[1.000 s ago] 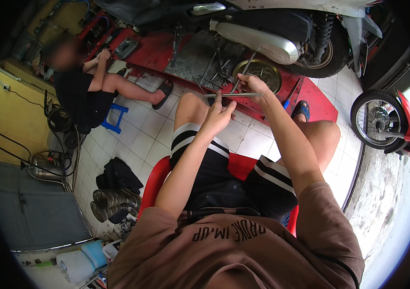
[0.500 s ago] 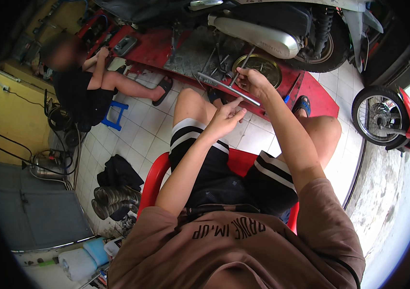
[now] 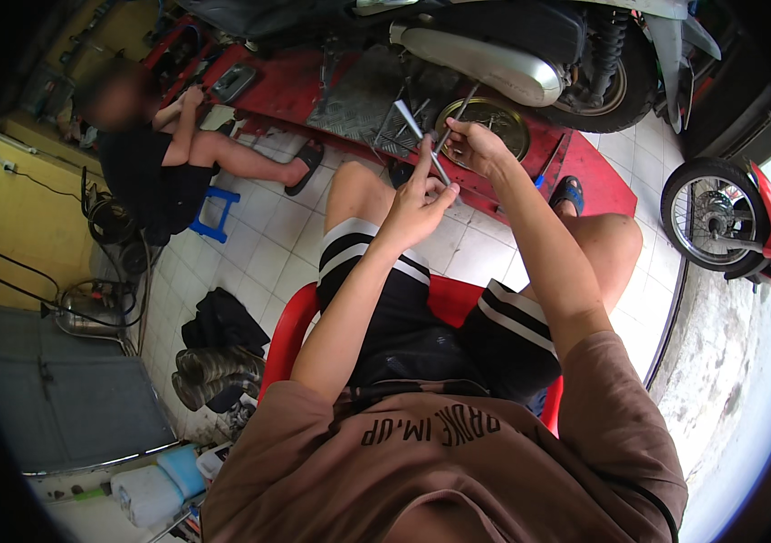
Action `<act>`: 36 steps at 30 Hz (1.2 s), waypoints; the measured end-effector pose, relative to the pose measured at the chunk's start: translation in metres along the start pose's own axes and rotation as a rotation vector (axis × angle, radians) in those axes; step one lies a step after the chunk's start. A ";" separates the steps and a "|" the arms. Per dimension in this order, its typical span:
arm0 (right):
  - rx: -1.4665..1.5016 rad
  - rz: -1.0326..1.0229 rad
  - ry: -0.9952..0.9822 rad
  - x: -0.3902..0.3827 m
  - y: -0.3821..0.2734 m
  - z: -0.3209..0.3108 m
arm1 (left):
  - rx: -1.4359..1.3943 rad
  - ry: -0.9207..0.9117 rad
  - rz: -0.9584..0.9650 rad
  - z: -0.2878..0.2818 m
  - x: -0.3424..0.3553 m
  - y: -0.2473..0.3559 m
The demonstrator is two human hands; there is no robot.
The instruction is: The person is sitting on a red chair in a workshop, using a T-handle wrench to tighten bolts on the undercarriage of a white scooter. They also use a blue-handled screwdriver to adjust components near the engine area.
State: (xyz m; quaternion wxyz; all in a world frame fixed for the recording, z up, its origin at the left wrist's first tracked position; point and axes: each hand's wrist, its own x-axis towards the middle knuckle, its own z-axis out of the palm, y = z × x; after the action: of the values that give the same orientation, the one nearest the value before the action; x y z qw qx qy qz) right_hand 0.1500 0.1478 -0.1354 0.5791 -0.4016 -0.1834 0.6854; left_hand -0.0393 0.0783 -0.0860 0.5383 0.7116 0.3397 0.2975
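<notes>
A metal T-handle wrench [image 3: 466, 106] runs from the underside of the scooter's silver engine cover [image 3: 483, 68] toward me. My right hand [image 3: 483, 147] pinches its shaft close to the crossbar. The crossbar [image 3: 410, 119] slants from upper left to lower right. My left hand [image 3: 415, 201] is beside the crossbar's near end, its index finger raised against the bar and its thumb apart. Whether that thumb touches the bar I cannot tell. Behind my right hand a round gold-coloured pan [image 3: 514, 124] lies on the red lift platform [image 3: 598, 176].
Loose tools [image 3: 394, 136] lie on the metal tread plate left of the pan. A blue-handled tool [image 3: 544, 175] rests near the platform's right side. Another person [image 3: 150, 163] sits at the left beside a blue stool [image 3: 217, 215]. A red motorbike's wheel [image 3: 716, 217] stands at the right.
The crossbar has turned clockwise, from lying nearly across to a steeper slant. My left hand has moved slightly up and left, its index finger now raised along the bar. My right hand stays on the shaft.
</notes>
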 end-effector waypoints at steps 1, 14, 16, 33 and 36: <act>0.006 -0.008 0.006 0.000 -0.001 0.002 | -0.008 0.116 0.050 0.000 0.002 -0.006; -0.041 -0.011 0.054 0.006 0.004 -0.004 | 0.110 0.030 -0.178 0.001 0.005 -0.011; -0.063 0.006 0.095 0.006 0.005 -0.009 | 0.062 -0.152 -0.309 -0.002 0.006 0.003; 0.013 0.005 0.081 0.014 0.003 -0.013 | 0.410 0.384 0.245 -0.015 0.026 -0.019; 0.025 0.037 0.031 0.011 0.002 -0.009 | 0.526 0.231 0.095 -0.022 0.030 -0.026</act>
State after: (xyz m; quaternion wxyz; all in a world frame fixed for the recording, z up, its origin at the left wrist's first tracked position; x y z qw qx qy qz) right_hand 0.1553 0.1560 -0.1461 0.5741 -0.4082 -0.1582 0.6919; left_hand -0.0428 0.1195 -0.1044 0.2786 0.8032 0.4306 0.3032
